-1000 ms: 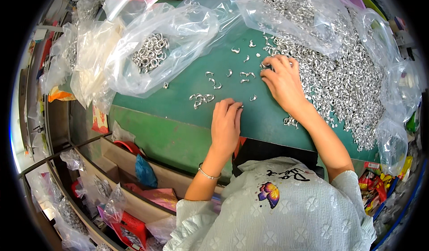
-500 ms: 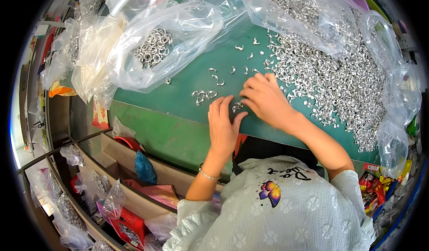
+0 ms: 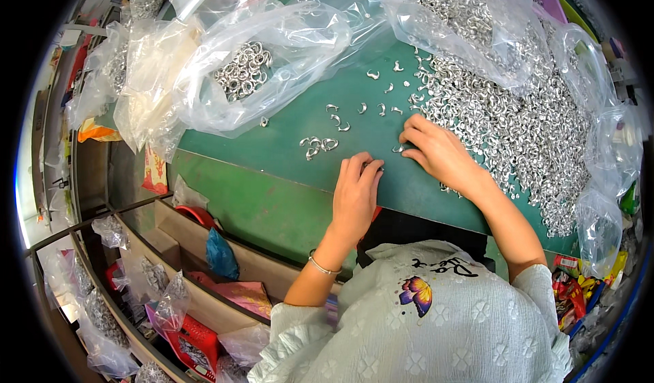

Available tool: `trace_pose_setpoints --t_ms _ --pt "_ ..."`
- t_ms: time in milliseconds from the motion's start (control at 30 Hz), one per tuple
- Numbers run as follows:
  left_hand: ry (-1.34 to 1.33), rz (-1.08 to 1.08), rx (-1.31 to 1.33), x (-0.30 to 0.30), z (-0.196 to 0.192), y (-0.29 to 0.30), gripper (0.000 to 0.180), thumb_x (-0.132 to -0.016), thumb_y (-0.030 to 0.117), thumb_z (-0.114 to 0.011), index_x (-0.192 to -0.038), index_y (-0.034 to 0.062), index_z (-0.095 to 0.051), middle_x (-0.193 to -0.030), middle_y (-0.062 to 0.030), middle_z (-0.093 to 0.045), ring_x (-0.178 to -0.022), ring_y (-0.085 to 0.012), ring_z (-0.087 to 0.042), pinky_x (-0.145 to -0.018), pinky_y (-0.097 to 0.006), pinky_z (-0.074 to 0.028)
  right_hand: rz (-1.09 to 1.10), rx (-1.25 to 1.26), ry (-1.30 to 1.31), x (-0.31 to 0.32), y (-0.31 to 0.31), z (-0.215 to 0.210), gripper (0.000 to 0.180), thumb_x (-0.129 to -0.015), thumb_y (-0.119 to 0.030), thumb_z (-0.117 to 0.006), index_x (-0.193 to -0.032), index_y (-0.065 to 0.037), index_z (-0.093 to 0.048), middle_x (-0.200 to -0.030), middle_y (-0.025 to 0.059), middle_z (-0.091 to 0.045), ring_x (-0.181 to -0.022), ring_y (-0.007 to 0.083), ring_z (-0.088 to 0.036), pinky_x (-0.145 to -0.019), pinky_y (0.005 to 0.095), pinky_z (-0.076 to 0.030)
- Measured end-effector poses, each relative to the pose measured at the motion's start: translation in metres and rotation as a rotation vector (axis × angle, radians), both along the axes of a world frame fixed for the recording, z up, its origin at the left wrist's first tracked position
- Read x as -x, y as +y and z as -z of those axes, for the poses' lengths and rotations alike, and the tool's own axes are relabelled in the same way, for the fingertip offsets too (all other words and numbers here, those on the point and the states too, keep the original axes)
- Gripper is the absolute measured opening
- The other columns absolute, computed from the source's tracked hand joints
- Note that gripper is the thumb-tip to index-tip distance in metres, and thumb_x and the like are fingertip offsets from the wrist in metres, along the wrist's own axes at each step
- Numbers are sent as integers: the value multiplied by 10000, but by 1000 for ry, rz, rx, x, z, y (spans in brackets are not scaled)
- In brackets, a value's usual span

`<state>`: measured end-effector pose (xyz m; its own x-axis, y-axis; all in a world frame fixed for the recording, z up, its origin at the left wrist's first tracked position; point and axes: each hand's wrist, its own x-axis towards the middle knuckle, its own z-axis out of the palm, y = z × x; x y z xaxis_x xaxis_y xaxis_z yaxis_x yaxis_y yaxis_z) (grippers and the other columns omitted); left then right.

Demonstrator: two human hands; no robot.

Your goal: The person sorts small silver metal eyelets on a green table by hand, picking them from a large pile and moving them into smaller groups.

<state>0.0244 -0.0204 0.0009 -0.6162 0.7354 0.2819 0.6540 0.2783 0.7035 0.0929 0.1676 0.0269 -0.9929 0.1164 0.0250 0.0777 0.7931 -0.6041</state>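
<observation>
Nearest, left hand [image 3: 355, 195] flat on green tabletop [image 3: 272, 199], fingers loosely curled over a small metal piece, grip unclear. Just beyond, right hand [image 3: 436, 152] pinching a metal clip [image 3: 398, 149] at its fingertips. Farther right, heap of metal clips [image 3: 524, 124]; farther left, bagged rings [image 3: 244, 69].

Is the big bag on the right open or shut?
Open. The clear bag is spread apart and its small silver metal pieces spill out in a wide heap onto the green table, beside the right hand.
</observation>
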Motion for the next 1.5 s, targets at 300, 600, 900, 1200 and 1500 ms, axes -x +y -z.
trace_pose_setpoints --t_ms 300,600,900,1200,1500 --pt "-30 4 25 -14 1 6 287 -770 -48 -672 -1049 -15 -616 -1034 -125 -535 -874 -293 -530 -766 -380 -459 190 -156 214 38 6 -1 253 -746 -85 -715 -951 -22 -581 -976 115 -538 -971 317 -567 -776 422 -491" --pt "-42 89 123 -13 -8 -3 413 -745 -129 -581 -1149 -47 -578 -1119 -156 -501 -964 -315 -515 -831 -388 -460 62 28 146 66 -22 20 234 -826 -78 -650 -1047 -16 -605 -906 134 -584 -917 326 -591 -778 414 -488" --pt "-88 63 83 -14 -2 4 339 -773 -104 -614 -1106 -41 -596 -1070 -136 -523 -909 -301 -524 -815 -389 -462 234 -254 242 75 4 33 236 -824 -24 -628 -1059 -14 -610 -984 149 -575 -947 345 -571 -816 414 -472" --pt "-120 67 49 -19 -1 19 336 -786 -71 -639 -1117 -28 -599 -1069 -137 -525 -919 -296 -532 -813 -384 -466 295 -207 379 95 21 30 271 -810 -6 -617 -1081 -13 -632 -1138 116 -593 -1074 323 -540 -905 441 -427" --pt "54 -288 -13 25 -7 -3 325 -820 -19 -657 -1141 19 -620 -1124 -149 -560 -1050 -314 -537 -925 -392 -427 70 19 315 54 12 24 334 -810 14 -602 -1143 -13 -611 -1178 136 -592 -1102 329 -554 -913 382 -476"
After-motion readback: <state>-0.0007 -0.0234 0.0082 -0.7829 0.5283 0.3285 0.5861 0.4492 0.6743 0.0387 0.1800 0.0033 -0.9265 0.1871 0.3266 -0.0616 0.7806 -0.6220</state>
